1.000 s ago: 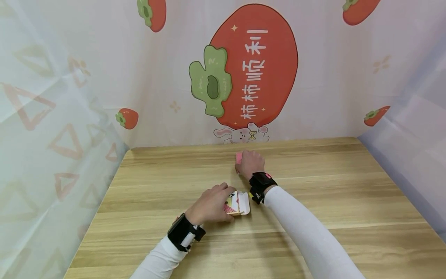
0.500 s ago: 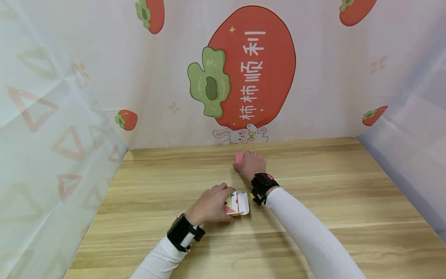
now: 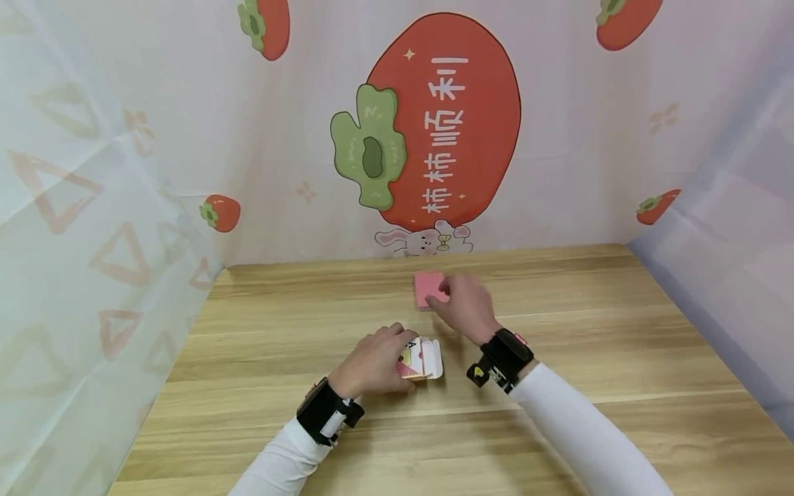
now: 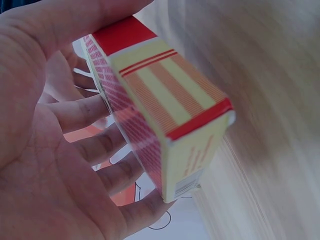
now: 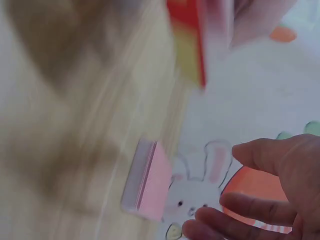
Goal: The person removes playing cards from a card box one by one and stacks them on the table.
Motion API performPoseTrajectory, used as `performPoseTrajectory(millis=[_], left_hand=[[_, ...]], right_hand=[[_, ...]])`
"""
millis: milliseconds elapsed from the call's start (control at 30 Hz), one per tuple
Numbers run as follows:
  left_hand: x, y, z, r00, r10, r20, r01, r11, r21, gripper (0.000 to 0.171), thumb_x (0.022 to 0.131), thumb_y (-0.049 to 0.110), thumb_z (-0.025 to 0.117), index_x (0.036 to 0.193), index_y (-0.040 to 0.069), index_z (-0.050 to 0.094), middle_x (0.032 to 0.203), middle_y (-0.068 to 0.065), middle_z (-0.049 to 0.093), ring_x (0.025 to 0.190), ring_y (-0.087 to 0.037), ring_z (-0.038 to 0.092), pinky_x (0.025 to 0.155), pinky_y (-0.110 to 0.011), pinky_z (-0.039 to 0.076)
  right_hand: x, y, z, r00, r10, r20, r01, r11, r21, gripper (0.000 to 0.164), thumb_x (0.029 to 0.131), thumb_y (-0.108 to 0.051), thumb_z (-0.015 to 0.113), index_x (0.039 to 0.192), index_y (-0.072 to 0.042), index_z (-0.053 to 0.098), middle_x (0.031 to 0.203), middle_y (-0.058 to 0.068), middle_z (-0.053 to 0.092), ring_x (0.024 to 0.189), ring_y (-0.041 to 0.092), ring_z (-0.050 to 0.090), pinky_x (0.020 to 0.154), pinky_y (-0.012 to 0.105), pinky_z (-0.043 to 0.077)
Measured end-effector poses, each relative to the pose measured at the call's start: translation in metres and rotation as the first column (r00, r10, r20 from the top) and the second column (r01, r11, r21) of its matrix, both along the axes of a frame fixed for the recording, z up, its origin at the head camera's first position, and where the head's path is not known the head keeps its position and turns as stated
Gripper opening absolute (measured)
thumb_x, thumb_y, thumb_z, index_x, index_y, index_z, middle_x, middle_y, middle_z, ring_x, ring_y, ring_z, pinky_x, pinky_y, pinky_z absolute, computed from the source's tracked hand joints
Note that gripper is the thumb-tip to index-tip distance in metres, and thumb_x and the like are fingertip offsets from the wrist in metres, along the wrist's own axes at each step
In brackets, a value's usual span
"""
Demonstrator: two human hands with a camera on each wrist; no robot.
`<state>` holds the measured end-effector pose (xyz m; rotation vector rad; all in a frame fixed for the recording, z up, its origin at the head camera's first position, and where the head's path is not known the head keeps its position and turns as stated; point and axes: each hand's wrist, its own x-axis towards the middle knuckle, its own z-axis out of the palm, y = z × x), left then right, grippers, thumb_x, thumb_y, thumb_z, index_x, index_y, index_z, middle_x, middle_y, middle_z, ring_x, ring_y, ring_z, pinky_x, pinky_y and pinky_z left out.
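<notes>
My left hand [image 3: 374, 361] grips a playing card box [image 3: 414, 365] on the table, its white end flap open and turned right. In the left wrist view the thumb lies across the top edge of the box [image 4: 172, 95], with fingers along its red-patterned side. Farther back, a deck of cards [image 3: 426, 288] with pink-patterned backs lies on the table. Beside its right edge is my right hand [image 3: 466, 308], its fingers bent loosely. The right wrist view shows a gap between that hand [image 5: 280, 187] and the deck [image 5: 148, 182].
A wooden table [image 3: 298, 303] carries everything. Behind it hangs a white cloth [image 3: 298, 138] printed with persimmons and a rabbit, and more patterned cloth [image 3: 93, 262] closes off the left side. Both wrists wear black straps with small cameras [image 3: 505, 355].
My right hand has let go of the deck and moved right and toward me, uncovering its patterned top. The left hand and the card box stay put.
</notes>
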<state>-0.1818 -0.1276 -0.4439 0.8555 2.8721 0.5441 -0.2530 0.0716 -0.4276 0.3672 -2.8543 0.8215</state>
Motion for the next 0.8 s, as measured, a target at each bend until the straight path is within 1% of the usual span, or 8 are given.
performPoseTrajectory(millis=[133,233,300,400,467,567,667,800], left_hand=[[0.0,0.003,0.0,1.0,0.008,-0.003,-0.008,1.0,-0.001,0.077,0.068,0.033,0.094,0.134,0.01,0.061,0.113,-0.003,0.059,0.093,-0.017,0.054,0.075,-0.035,0.049],[-0.001,0.005,0.0,1.0,0.012,-0.02,-0.011,1.0,0.01,0.077,0.068,0.031,0.094,0.133,0.008,0.061,0.112,-0.004,0.059,0.093,-0.018,0.055,0.075,-0.036,0.049],[-0.001,0.005,0.001,0.999,0.013,-0.033,-0.012,1.0,0.016,0.076,0.068,0.032,0.094,0.132,0.008,0.061,0.111,-0.004,0.059,0.092,-0.018,0.055,0.075,-0.036,0.049],[-0.003,0.005,0.001,0.999,0.016,-0.047,-0.015,0.999,0.029,0.075,0.068,0.032,0.094,0.131,0.007,0.062,0.111,-0.004,0.059,0.092,-0.018,0.055,0.073,-0.035,0.047],[-0.004,0.005,0.002,0.998,0.018,-0.053,-0.016,0.999,0.04,0.075,0.068,0.032,0.094,0.132,0.007,0.062,0.11,-0.003,0.059,0.092,-0.018,0.054,0.073,-0.034,0.046],[-0.006,0.006,0.004,0.998,0.02,-0.064,-0.017,0.999,0.05,0.076,0.068,0.031,0.094,0.132,0.008,0.062,0.11,-0.002,0.059,0.092,-0.017,0.053,0.072,-0.034,0.046],[-0.008,0.008,0.008,0.996,0.011,-0.091,-0.006,0.999,0.052,0.076,0.067,0.03,0.095,0.132,0.008,0.062,0.109,-0.002,0.059,0.091,-0.016,0.054,0.072,-0.033,0.046],[-0.009,0.012,0.014,0.991,-0.001,-0.131,0.006,0.999,0.042,0.076,0.067,0.031,0.095,0.132,0.008,0.062,0.109,-0.001,0.059,0.092,-0.016,0.054,0.072,-0.033,0.045]], right_hand=[[0.023,0.003,0.002,0.996,0.083,-0.013,-0.084,0.995,-0.055,0.027,0.09,-0.029,0.078,0.103,-0.005,0.076,0.095,0.007,0.074,0.084,0.024,0.066,0.072,0.039,0.052],[0.038,0.007,0.004,0.99,0.143,-0.02,-0.144,0.985,-0.098,0.022,0.09,-0.024,0.078,0.104,-0.007,0.076,0.097,0.004,0.074,0.088,0.024,0.067,0.076,0.038,0.052],[0.047,0.01,0.003,0.985,0.172,-0.014,-0.172,0.976,-0.13,0.019,0.09,-0.021,0.079,0.102,-0.008,0.076,0.095,0.001,0.074,0.087,0.023,0.066,0.076,0.036,0.052],[0.057,0.014,0.002,0.974,0.227,-0.01,-0.225,0.957,-0.183,0.013,0.089,-0.016,0.078,0.1,-0.009,0.076,0.093,-0.003,0.072,0.082,0.015,0.064,0.07,0.031,0.051],[0.062,0.017,0.001,0.965,0.263,-0.001,-0.258,0.944,-0.205,0.01,0.09,-0.014,0.077,0.099,-0.01,0.076,0.089,-0.006,0.07,0.076,0.012,0.061,0.065,0.028,0.049],[0.065,0.022,-0.003,0.952,0.306,0.028,-0.29,0.926,-0.243,0.007,0.091,-0.011,0.075,0.098,-0.011,0.076,0.084,-0.008,0.068,0.069,0.009,0.057,0.059,0.026,0.046],[0.065,0.025,-0.008,0.947,0.315,0.066,-0.286,0.917,-0.278,0.006,0.091,-0.011,0.074,0.097,-0.011,0.076,0.083,-0.008,0.067,0.066,0.01,0.056,0.058,0.026,0.045],[0.061,0.028,-0.012,0.944,0.316,0.092,-0.27,0.905,-0.329,0.004,0.09,-0.013,0.077,0.093,-0.011,0.077,0.083,-0.007,0.068,0.068,0.012,0.056,0.061,0.025,0.046]])
